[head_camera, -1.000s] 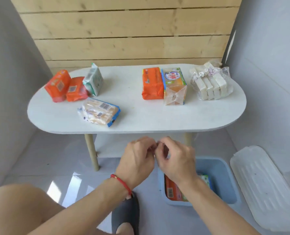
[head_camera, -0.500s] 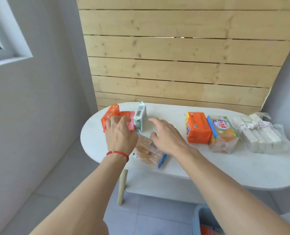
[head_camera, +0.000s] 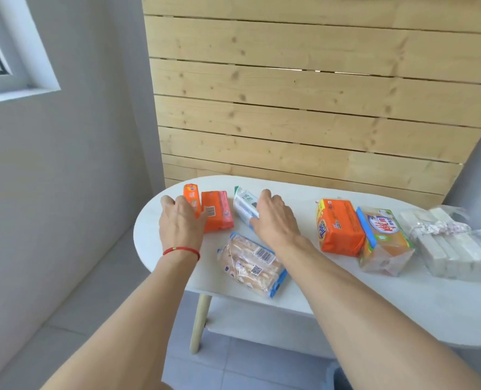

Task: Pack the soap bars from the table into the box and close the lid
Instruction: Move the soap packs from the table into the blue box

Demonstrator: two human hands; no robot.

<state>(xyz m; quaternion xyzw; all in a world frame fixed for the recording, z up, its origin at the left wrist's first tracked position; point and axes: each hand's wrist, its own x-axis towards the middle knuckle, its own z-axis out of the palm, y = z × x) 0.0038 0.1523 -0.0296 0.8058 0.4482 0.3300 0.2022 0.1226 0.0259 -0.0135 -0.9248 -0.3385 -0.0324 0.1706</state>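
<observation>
Several wrapped soap packs lie on the white oval table (head_camera: pixel 332 294). My left hand (head_camera: pixel 180 224) rests over two orange packs (head_camera: pixel 216 212) at the far left, fingers left of the upright one and thumb on the flat one. My right hand (head_camera: pixel 273 218) clasps the white-and-green pack (head_camera: pixel 243 205) standing beside them. A clear pack of beige bars (head_camera: pixel 250 263) lies near the front edge between my forearms. To the right are a large orange pack (head_camera: pixel 339 226), a blue-edged amber pack (head_camera: pixel 385 243) and a clear bag of white bars (head_camera: pixel 450 246). The box and its lid are out of view.
A wooden slat wall stands behind the table. A grey wall with a window (head_camera: pixel 5 52) is on the left. The table's wooden leg (head_camera: pixel 200 322) and tiled floor show below the front edge.
My hands rose from above the box on the floor to the table's left end. The view swung up and left. My left hand reached the orange packs, my right closed on the white-and-green pack.
</observation>
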